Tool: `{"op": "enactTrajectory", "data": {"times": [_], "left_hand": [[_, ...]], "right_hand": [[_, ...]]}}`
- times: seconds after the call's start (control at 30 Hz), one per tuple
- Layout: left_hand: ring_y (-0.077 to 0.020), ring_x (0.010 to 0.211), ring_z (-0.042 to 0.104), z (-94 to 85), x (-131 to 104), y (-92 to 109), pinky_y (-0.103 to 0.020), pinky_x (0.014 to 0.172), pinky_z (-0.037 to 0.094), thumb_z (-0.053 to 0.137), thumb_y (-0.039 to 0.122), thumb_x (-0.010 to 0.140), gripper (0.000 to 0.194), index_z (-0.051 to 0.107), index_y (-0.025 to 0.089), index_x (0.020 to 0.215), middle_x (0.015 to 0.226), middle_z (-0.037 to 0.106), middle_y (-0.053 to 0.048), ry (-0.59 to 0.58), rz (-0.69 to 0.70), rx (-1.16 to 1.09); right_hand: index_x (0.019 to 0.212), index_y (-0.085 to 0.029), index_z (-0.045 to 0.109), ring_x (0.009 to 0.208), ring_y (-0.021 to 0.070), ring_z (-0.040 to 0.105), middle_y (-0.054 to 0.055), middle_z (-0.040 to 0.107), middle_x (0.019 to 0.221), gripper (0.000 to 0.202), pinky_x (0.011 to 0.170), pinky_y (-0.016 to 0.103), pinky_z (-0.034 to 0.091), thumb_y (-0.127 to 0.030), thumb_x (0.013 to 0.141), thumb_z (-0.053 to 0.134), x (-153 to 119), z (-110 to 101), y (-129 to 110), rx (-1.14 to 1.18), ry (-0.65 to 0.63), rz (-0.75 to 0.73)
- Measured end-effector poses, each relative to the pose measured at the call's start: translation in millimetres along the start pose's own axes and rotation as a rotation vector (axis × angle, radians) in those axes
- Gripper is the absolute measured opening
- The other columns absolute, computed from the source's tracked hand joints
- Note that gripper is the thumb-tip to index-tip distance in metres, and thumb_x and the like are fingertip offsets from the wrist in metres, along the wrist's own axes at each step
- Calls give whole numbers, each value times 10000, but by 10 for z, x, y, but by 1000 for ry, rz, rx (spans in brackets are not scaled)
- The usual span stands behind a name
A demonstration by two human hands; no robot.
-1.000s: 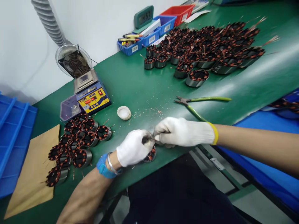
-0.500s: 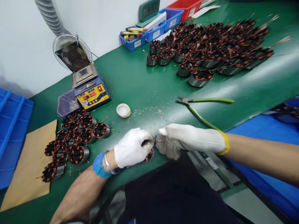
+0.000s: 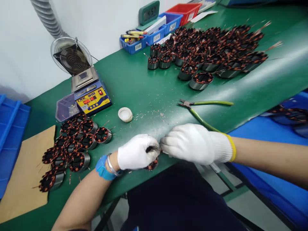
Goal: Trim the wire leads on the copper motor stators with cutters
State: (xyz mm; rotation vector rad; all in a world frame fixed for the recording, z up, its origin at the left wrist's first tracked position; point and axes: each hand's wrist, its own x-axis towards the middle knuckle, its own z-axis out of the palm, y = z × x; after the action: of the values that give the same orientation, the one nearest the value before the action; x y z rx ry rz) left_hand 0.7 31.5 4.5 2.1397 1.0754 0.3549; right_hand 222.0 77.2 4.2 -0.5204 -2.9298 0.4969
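A motor stator (image 3: 152, 165) with copper windings sits at the table's near edge, mostly covered by my left hand (image 3: 137, 152). In its white glove, that hand has its thumb and fingers closed in a pinch just above the stator, at a copper wire lead. My right hand (image 3: 190, 142), also gloved, meets the left fingertips with its fingers pressed together at the wire; the wire's end is hidden between them. Green-handled cutting pliers (image 3: 186, 104) lie spread on the table beyond my right hand.
Many stators (image 3: 211, 48) crowd the back right; a smaller group (image 3: 77, 134) stands at left by the soldering device (image 3: 93, 98). A small white dish (image 3: 125, 114) and wire clippings (image 3: 158, 115) lie ahead. Blue bins (image 3: 134, 46) line the wall. A blue crate (image 3: 12, 138) is far left.
My right hand has turned palm-down and closed in on the left fingertips, covering the copper wire that showed between the hands. My left hand stays at the stator. The view has shifted slightly.
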Motion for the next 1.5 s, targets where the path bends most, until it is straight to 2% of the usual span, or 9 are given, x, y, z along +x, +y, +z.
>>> {"op": "enactTrajectory", "data": {"times": [0.23,0.4,0.57,0.83,0.93,1.07,1.17,1.3,1.5], "left_hand": [[-163,717,588,-28,-30,44,-278,742,489,541,137,835,143,617,198,732,753,661,-26,-17,7,124],[-171,747,607,-17,-8,34,-283,770,490,551,131,830,130,621,200,745,775,682,-28,-13,19,103],[-158,710,587,4,7,41,-275,740,493,565,118,816,120,622,197,746,765,671,-17,5,-16,73],[-159,705,576,3,-2,23,-272,730,479,555,107,805,137,595,205,718,750,653,-13,17,-20,84],[-165,725,597,-14,-7,28,-278,744,482,543,123,819,140,596,203,718,758,661,-21,13,-47,55],[-206,805,644,-33,-151,245,-314,753,509,599,345,877,150,655,209,909,889,696,-46,100,-262,47],[-286,846,646,32,-289,443,-378,721,527,837,627,561,755,613,210,1148,1093,676,-111,111,-345,230],[-281,830,640,92,-275,470,-378,733,508,770,436,690,389,641,208,978,960,679,-94,94,-337,383],[-171,685,610,-79,-133,124,-275,655,503,677,368,696,242,674,176,844,760,693,-11,-294,-365,-580]], "right_hand": [[732,-173,622,474,154,564,56,639,602,623,482,291,472,-788,785,535,85,69,-90,1426,-276,657],[694,-202,575,499,151,546,20,625,589,316,492,271,422,-487,831,579,91,73,-133,1055,-232,562],[753,-177,672,627,199,565,115,688,741,267,581,334,381,-189,892,444,42,-18,-63,42,-65,-11],[863,-162,670,508,160,589,81,682,691,691,525,297,488,-749,920,311,40,10,-55,1124,-126,541],[708,-174,622,468,134,554,28,632,593,501,491,269,472,-672,752,658,62,50,-136,1351,-186,668],[672,-188,615,481,124,535,-14,592,529,297,465,231,414,-463,702,724,58,99,-195,1240,-75,723],[686,-201,606,489,126,496,-22,573,532,258,459,236,373,-444,749,667,15,129,-188,1134,-20,705],[719,-206,616,574,143,528,3,617,637,250,539,259,391,-415,849,572,-69,149,-127,797,30,565],[842,-193,686,638,177,614,48,690,737,279,604,297,417,-262,966,446,-189,66,-165,171,153,62]]}}
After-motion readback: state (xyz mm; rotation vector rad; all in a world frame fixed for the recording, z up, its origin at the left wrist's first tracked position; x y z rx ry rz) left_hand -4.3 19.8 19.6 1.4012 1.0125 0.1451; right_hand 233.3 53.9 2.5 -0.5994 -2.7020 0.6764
